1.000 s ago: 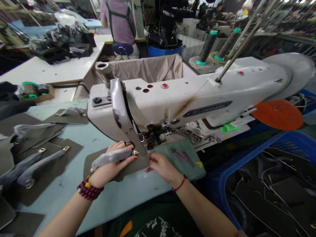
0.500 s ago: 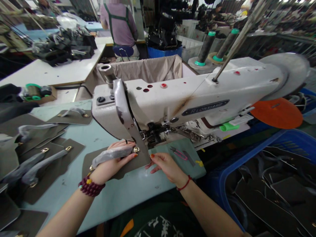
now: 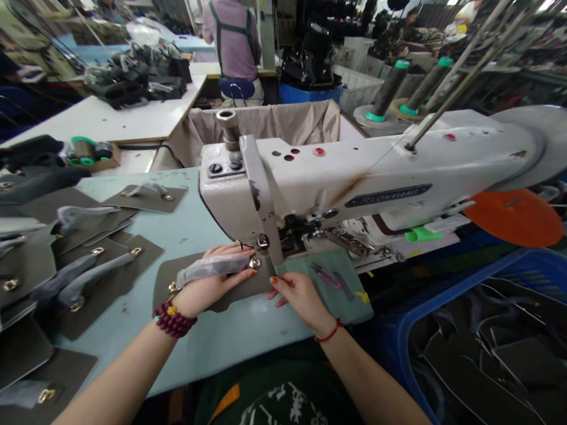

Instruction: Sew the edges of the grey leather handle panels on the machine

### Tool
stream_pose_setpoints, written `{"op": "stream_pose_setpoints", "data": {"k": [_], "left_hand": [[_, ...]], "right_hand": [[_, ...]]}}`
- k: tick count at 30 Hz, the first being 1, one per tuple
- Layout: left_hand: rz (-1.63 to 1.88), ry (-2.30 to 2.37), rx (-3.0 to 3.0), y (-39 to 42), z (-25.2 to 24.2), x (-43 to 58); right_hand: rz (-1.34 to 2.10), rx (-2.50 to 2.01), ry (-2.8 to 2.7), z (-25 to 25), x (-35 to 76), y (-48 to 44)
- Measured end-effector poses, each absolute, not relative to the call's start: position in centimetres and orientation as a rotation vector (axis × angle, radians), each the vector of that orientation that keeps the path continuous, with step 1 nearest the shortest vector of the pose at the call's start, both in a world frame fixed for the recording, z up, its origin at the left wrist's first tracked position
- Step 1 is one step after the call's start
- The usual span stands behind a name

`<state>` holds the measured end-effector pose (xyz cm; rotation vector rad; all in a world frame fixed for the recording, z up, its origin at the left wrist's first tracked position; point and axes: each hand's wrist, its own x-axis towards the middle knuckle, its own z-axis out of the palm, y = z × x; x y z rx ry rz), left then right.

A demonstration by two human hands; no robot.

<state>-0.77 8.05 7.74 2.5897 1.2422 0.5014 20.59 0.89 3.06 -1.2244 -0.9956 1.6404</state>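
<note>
Under the head of the white industrial sewing machine (image 3: 354, 171), on the pale green table (image 3: 186, 230), lies a dark olive leather-like panel (image 3: 172, 277) with a strap handle wrapped in grey paper (image 3: 208, 267) and a brass ring (image 3: 254, 264) at the strap's end, just beside the presser foot. The left hand (image 3: 212, 286) lies flat over the strap and panel, fingers straight and close together, pressing down rather than gripping. The right hand (image 3: 295, 292) sits at the panel's right edge with its thumb tip on the material and its fingers loosely curled; whether it pinches the edge or only presses it I cannot tell. The panel looks thin, light and pliable with some body, likely to slide easily on the smooth tabletop, so a flat palm near the foot and fingertips at the free edge seem the surest hold. The wrapped strap looks soft and bulky, a poor place to grip. Pink thread snips (image 3: 325, 276) lie just right of the right hand, more strapped panels (image 3: 110, 260) are spread to the left, and a blue crate (image 3: 443, 295) stands at the right.
</note>
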Motion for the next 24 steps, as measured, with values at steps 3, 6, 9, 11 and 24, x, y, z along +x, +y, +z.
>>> {"op": "stream_pose_setpoints", "data": {"k": [3, 6, 9, 11, 24], "left_hand": [[0.454, 1.233, 2.607, 8.1, 8.1, -0.6], [0.395, 1.2, 2.636, 8.2, 8.5, -0.3], [0.344, 1.194, 2.679, 8.3, 8.9, 0.1], [0.319, 1.209, 2.712, 8.2, 9.0, 0.4], [0.342, 1.207, 2.729, 8.7, 8.9, 0.2]], "right_hand": [[1.56, -1.257, -1.047, 2.9, 20.4, 0.8], [1.499, -1.28, -1.077, 1.9, 20.1, 0.9], [1.492, -1.266, -1.055, 0.7, 19.8, 1.0], [1.495, -1.262, -1.036, 0.1, 19.7, 1.1], [1.471, -1.265, -0.997, 0.5, 19.2, 0.9]]}}
